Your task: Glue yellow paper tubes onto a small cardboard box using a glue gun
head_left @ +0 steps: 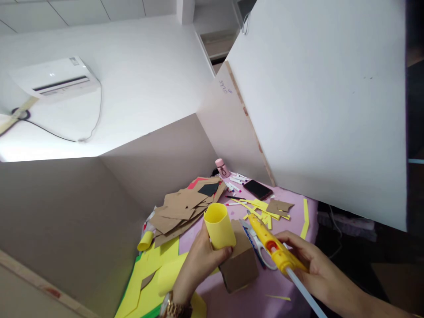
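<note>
My left hand (pixel 202 256) is wrapped round a yellow paper tube (pixel 222 234), held upright with its open end facing up. In my right hand (pixel 308 256) is a yellow hot glue gun (pixel 278 249), a pale glue stick (pixel 306 291) poking out of its back. The gun's nozzle points up and left, a short way to the right of the tube and apart from it. Just under the tube stands a brown cardboard box (pixel 241 269); whether they touch I cannot tell. White-handled scissors (pixel 266 258) lie beside the box, partly hidden by the gun.
A pile of cardboard pieces (pixel 179 205) and yellow sheets (pixel 142 276) cover the table's left side. Behind are a pink bottle (pixel 222 168), markers (pixel 234 186) and a phone (pixel 258 189). Yellow strips (pixel 265 212) lie at the right. Grey partitions (pixel 159 154) enclose the table (pixel 281 287).
</note>
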Demonstrator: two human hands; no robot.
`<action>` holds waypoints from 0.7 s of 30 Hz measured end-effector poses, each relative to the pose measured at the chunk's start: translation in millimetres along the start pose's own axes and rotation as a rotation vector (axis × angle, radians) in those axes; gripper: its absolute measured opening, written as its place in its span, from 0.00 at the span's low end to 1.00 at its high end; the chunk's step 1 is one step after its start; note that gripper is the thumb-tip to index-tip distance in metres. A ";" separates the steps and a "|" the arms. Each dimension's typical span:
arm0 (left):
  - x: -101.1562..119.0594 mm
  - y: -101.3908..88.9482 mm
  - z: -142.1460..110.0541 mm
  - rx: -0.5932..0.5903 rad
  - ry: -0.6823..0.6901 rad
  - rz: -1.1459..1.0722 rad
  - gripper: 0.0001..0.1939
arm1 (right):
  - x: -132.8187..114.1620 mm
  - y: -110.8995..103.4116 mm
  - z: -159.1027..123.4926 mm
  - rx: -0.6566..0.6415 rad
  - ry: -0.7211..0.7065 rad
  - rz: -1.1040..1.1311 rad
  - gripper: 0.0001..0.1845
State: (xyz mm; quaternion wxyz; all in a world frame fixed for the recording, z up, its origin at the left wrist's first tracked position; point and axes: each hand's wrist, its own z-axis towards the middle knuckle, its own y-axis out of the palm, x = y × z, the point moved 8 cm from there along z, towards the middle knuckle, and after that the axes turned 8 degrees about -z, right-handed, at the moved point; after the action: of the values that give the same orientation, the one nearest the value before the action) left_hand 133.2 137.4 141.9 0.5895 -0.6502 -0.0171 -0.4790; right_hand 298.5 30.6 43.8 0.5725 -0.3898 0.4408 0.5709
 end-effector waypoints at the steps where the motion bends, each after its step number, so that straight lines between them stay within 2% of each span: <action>1: -0.7 0.3 0.5 -0.004 0.004 -0.003 0.27 | -0.1 1.0 0.2 -0.003 0.003 -0.001 0.23; 4: -4.1 1.0 1.3 -0.019 0.008 -0.028 0.31 | -3.2 2.8 1.2 -0.009 0.005 -0.014 0.21; 7: -5.2 0.8 0.3 -0.024 0.003 -0.047 0.35 | -6.7 -4.3 8.8 0.002 -0.020 -0.064 0.21; 10: -2.4 0.0 -1.6 -0.022 0.005 -0.054 0.32 | -0.5 -28.0 29.3 0.051 -0.052 -0.205 0.21; 14: 0.8 -2.4 -2.2 0.000 -0.003 -0.033 0.25 | 24.0 -72.6 59.4 0.179 -0.057 -0.521 0.22; 16: 2.2 -2.9 -2.2 0.013 -0.004 -0.017 0.23 | 37.8 -84.6 66.3 0.206 -0.045 -0.561 0.23; 18: 3.6 -2.5 -2.4 0.026 0.000 -0.008 0.23 | 47.5 -84.9 66.4 0.195 -0.039 -0.547 0.24; 21: 3.7 -0.6 -2.2 0.030 0.006 -0.019 0.28 | 49.9 -70.8 59.1 0.135 -0.048 -0.486 0.23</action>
State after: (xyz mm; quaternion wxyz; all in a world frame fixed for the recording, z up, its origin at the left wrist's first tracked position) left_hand 133.6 133.8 144.4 0.5948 -0.6395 -0.0287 -0.4862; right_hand 370.6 99.1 10.5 0.7281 -0.4313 0.3577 0.3948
